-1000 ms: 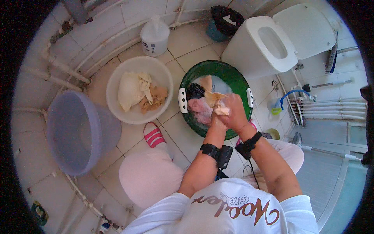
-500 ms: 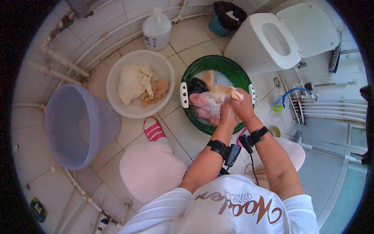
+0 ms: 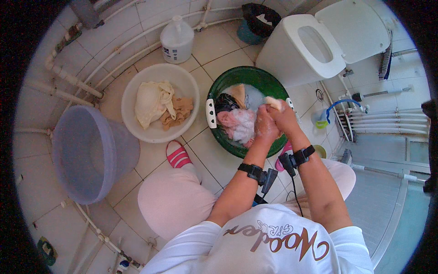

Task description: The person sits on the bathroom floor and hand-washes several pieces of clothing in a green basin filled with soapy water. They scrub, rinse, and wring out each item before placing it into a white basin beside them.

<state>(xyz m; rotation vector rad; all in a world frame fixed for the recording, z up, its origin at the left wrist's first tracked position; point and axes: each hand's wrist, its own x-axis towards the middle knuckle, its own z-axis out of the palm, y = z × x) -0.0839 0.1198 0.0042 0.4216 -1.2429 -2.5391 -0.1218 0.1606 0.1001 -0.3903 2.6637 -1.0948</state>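
Note:
My left hand (image 3: 265, 124) and my right hand (image 3: 284, 118) are pressed together over the right side of a green basin (image 3: 267, 76). Both are closed around a bunched cream cloth (image 3: 273, 103), which pokes out above the fingers; most of it is hidden in my grip. Beside my left hand, a pink cloth (image 3: 231, 122) lies in the basin under white suds (image 3: 244, 119). A black cloth (image 3: 228, 101) and a tan cloth (image 3: 238, 93) rest farther left in the cloudy water (image 3: 253, 97).
A white basin (image 3: 129, 124) to the left holds cream and tan cloths. A lilac tub (image 3: 112, 157) lies tilted beside it. Behind stand a white jug (image 3: 177, 43), a bin with a black bag (image 3: 261, 20) and a white toilet (image 3: 292, 57). Pink slippers (image 3: 178, 156) are on my feet.
The cream cloth that trailed left across the basin is now bunched in my hands. Both hands have shifted slightly away from me. More of the suds and the cloudy water shows.

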